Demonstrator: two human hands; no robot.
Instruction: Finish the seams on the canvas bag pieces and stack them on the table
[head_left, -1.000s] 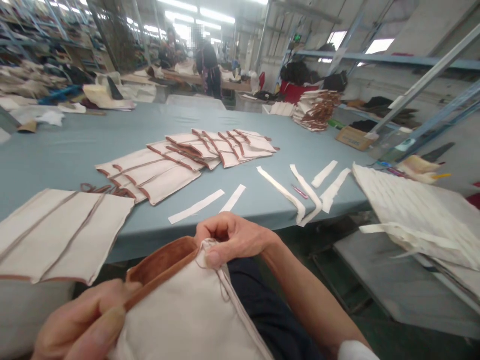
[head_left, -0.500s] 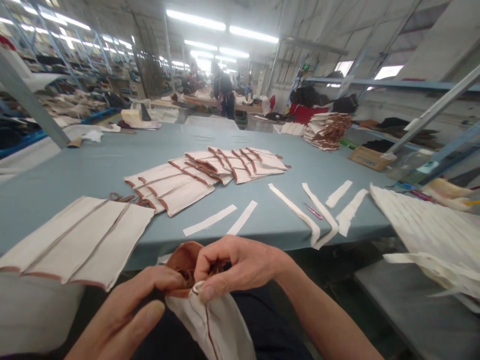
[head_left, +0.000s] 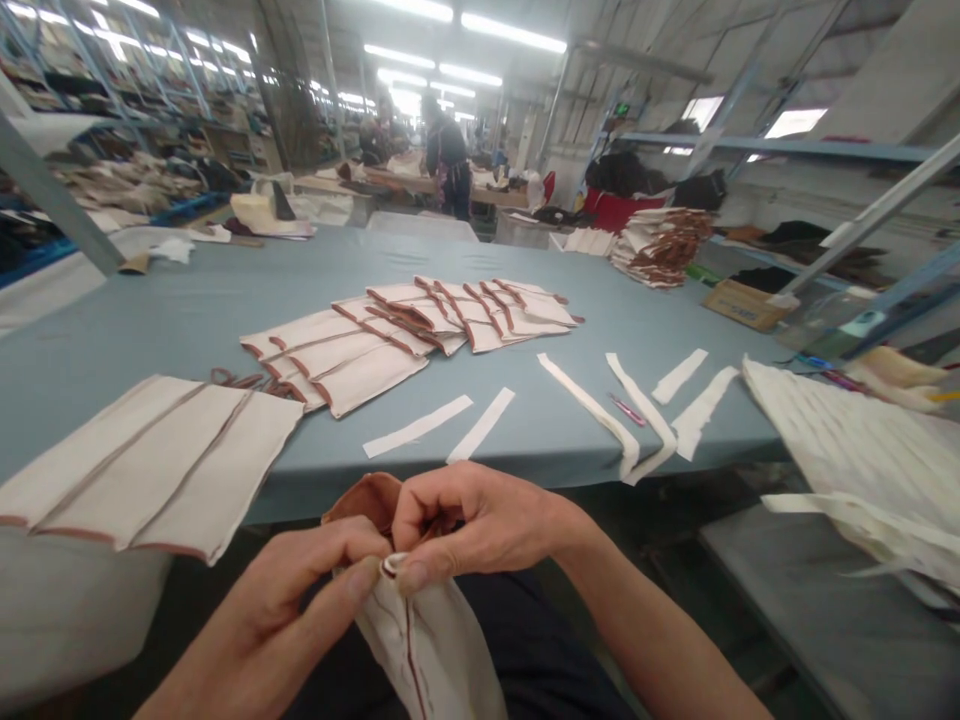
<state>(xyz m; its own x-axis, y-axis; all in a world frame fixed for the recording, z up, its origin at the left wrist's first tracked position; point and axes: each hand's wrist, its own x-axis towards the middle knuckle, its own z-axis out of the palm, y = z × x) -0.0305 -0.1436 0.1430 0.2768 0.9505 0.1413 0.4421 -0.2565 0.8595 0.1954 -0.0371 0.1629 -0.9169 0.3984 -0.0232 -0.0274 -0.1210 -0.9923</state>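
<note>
A cream fabric piece with a brown lining and a dark red seam down its front hangs over my lap, before the table's near edge. My left hand is closed on its top edge, thumb and forefinger pinching it just left of the seam. Right beside it, my right hand grips the same edge, thumb in front and fingers curled over into the opening. A small fold of the edge stands up between the two thumbs. The brown lining shows behind my hands. The fingertips inside the piece are hidden.
On the blue-green table a row of similar cream pieces overlaps, and a flat three-panel piece lies left. White strips and a small purple tool lie near the front. Pleated cream cloth is at right. A person stands far back.
My left hand has moved right and up, its thumb now closed against the fabric edge next to my right thumb. My right hand keeps its grip. The view has tilted slightly down.
</note>
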